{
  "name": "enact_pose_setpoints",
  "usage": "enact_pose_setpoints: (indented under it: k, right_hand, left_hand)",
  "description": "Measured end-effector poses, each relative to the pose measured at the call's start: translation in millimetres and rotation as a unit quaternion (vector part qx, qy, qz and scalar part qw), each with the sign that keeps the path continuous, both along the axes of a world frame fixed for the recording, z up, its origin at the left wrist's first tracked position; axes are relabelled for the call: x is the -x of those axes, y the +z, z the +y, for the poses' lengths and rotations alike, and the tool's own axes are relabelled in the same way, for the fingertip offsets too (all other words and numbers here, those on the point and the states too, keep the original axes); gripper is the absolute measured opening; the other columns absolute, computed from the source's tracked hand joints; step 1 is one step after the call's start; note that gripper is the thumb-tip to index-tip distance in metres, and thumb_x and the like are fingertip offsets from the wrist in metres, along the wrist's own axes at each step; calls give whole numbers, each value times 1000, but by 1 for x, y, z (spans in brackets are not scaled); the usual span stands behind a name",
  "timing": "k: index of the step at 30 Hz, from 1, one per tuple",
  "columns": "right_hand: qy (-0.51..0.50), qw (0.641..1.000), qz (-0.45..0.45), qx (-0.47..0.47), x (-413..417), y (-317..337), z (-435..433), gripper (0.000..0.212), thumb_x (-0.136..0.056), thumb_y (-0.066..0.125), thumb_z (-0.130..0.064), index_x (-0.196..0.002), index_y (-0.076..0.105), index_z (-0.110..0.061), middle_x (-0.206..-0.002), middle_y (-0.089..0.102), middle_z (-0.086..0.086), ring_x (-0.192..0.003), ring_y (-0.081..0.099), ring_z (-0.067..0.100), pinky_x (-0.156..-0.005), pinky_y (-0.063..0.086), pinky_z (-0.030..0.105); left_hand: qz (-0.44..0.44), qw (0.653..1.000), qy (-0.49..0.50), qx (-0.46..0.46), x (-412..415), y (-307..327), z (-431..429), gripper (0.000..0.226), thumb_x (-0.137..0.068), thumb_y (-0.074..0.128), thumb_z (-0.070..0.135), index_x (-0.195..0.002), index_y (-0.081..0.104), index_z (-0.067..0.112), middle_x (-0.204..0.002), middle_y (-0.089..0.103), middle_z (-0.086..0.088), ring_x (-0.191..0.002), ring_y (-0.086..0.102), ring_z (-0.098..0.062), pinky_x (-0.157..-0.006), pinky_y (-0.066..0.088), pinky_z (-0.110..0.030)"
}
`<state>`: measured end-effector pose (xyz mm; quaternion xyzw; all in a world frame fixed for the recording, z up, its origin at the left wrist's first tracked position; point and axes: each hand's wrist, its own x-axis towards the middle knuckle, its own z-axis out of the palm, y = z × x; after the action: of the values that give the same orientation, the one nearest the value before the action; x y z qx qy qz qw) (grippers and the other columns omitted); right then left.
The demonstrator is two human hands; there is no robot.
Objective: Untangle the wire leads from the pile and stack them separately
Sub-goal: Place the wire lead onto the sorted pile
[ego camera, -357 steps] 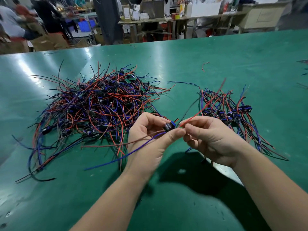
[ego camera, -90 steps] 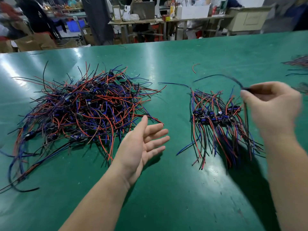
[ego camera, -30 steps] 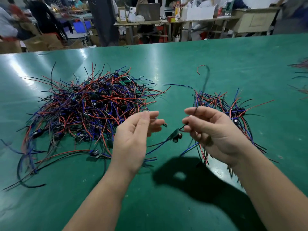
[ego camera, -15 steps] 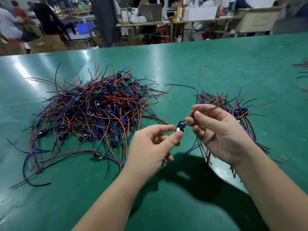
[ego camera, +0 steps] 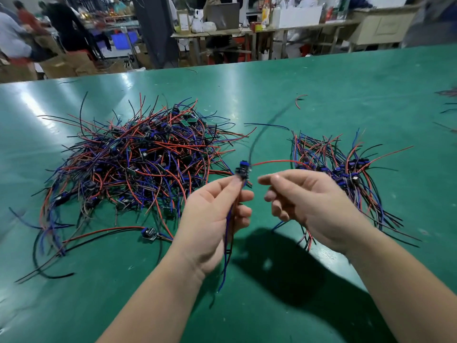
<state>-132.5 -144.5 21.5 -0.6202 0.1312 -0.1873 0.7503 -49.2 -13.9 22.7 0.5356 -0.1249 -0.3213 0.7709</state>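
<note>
A big tangled pile (ego camera: pixel 138 162) of red, blue and black wire leads with small boards lies on the left of the green table (ego camera: pixel 321 90). A sorted stack (ego camera: pixel 346 169) of leads lies on the right. My left hand (ego camera: pixel 212 219) pinches one wire lead (ego camera: pixel 243 169) just below its small blue board; its blue and brown wires hang down past my palm, and its red and black wires spring up and to the right. My right hand (ego camera: pixel 304 199) hovers beside it, fingers loosely curled, holding nothing.
One loose lead (ego camera: pixel 148 235) lies near the pile's front edge. A short red wire scrap (ego camera: pixel 300 100) lies further back. More wires (ego camera: pixel 447 105) show at the right edge. People and cluttered benches (ego camera: pixel 247 26) stand beyond the table.
My right hand has let go of the lead's wires and drawn slightly away. My left hand has raised the lead, and its freed black and red wires swing upward.
</note>
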Motion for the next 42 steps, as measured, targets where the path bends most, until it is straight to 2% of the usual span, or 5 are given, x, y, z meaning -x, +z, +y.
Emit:
enact_pose_setpoints:
  k: [5,9,17,32,42]
  right_hand:
    - [-8,998,-21,-51,-2,-1,1,15,-68,64,-22,-72,77,-17,-82,72,-4,-54,52,5,-53,42,15]
    - [-26,996,-1,-86,-1,0,-8,10,-64,67,-19,-67,72,-11,-59,63,-3,-49,52,5,-49,44,13]
    - [43,996,82,-2,1,-5,-10,12,-65,69,-22,-66,74,-11,-64,64,5,-55,52,10,-53,43,17]
    - [-246,968,53,16,6,-1,-44,17,-86,65,-5,-70,69,-9,-64,66,0,-49,55,5,-38,35,14]
    - [-237,960,83,-122,7,7,-45,31,-91,58,-21,-66,56,-2,-41,51,4,-29,38,7,-29,23,11]
  left_hand:
    - [-20,993,-111,-27,12,-3,-1,9,-82,60,20,-82,62,11,-55,62,3,-37,52,-3,-37,41,-14]
    - [-5,993,-110,-38,11,-2,0,12,-91,55,8,-82,63,9,-59,67,-2,-41,58,-7,-39,44,-16]
    - [8,995,-87,-51,9,-6,0,26,-57,76,19,-79,72,5,-70,71,-11,-61,69,-16,-51,52,-19]
    - [-45,955,-246,-162,11,-1,5,18,-77,74,5,-89,62,10,-68,71,-8,-52,64,-10,-45,43,-13]
    - [-91,923,-339,-157,13,-6,10,18,-86,66,5,-103,68,11,-69,65,-2,-69,66,-22,-71,55,-32]
